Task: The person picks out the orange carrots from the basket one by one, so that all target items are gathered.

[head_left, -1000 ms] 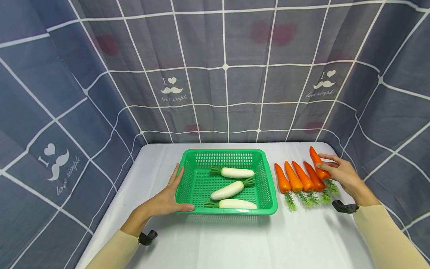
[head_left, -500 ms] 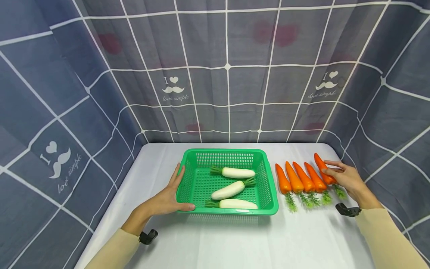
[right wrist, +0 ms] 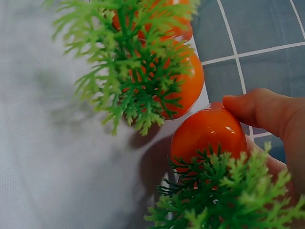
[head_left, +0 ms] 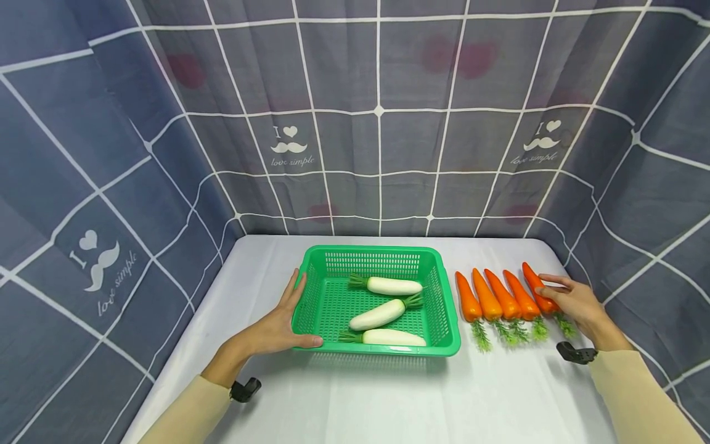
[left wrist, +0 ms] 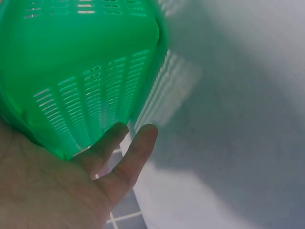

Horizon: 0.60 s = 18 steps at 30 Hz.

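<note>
At the right end of a row of orange carrots with feathery green tops, my right hand holds the last carrot between thumb and fingers, down at the white cloth. The right wrist view shows this carrot's rounded end and the thumb on its side. The other carrots lie beside it, tips pointing away. My left hand rests with extended fingers against the left end of a green plastic basket, thumb on its front rim. In the left wrist view, fingertips lie along the basket's slotted side.
Three white radishes with green tops lie in the basket: one at the back, one slanted in the middle, one at the front. A white tablecloth covers the table. Grey-blue checked curtains enclose the back and sides.
My right hand has lowered the carrot toward me and slightly right, bringing it into line with the row. The left hand and basket have kept their places.
</note>
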Tool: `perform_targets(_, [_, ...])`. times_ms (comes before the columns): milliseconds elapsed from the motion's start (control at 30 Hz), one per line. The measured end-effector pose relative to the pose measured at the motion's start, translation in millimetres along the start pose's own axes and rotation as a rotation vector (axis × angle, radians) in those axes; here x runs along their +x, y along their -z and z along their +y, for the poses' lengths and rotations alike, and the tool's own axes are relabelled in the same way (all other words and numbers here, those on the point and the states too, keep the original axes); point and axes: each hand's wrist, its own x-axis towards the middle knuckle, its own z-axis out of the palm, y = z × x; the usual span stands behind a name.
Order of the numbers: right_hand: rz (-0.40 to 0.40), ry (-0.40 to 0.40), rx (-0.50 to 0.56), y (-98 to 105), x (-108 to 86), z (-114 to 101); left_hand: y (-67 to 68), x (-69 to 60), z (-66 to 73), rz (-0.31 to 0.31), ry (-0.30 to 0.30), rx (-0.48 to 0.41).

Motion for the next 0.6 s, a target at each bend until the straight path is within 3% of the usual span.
perform_targets(600, [0.007,0.019,-0.047,-6.4,-2.5,2.2,-0.8,0.8,-1.3,0.004,-0.011,0.005])
